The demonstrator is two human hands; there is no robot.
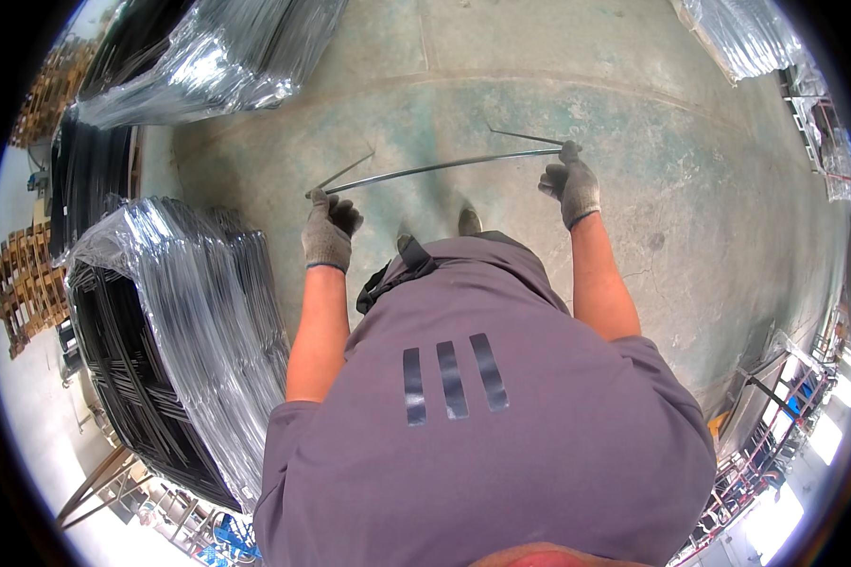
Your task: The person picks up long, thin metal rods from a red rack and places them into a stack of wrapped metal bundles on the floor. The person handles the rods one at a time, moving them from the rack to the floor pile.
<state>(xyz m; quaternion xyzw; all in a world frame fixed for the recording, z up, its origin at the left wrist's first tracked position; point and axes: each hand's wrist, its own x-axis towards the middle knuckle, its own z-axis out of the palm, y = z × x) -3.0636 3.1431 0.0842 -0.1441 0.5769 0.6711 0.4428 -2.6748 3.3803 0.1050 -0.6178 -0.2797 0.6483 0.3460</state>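
Frame point(444, 166) held by its two corners

The frame, a thin dark bar with a bent leg at each end, is out in front of the body, seen against the bare floor point(700, 189) beyond the shoes point(470, 222). The left hand point(331, 230), gloved, pinches the left corner, its fingers curled in. The right hand point(569, 184), gloved too, pinches the right corner in much the same way, a little farther from the body. The bar therefore runs on a slight slant; part of its bow is probably the lens.

Gripping at the corners likely keeps so long and slim a piece level and stops it from twisting, while both legs point away from the shirt point(539, 454) and clear of the arms. The gloves presumably guard against metal edges.

At the left, just beside the person, stands a stack point(175, 293) of dark bars under clear film, with a second wrapped stack point(217, 61) farther ahead. The film seems meant to keep loose, slippery lengths together. Pallets point(28, 274) stand beyond, near the rim. Another wrapped bundle point(742, 33) lies at the upper right, well apart from the frame.
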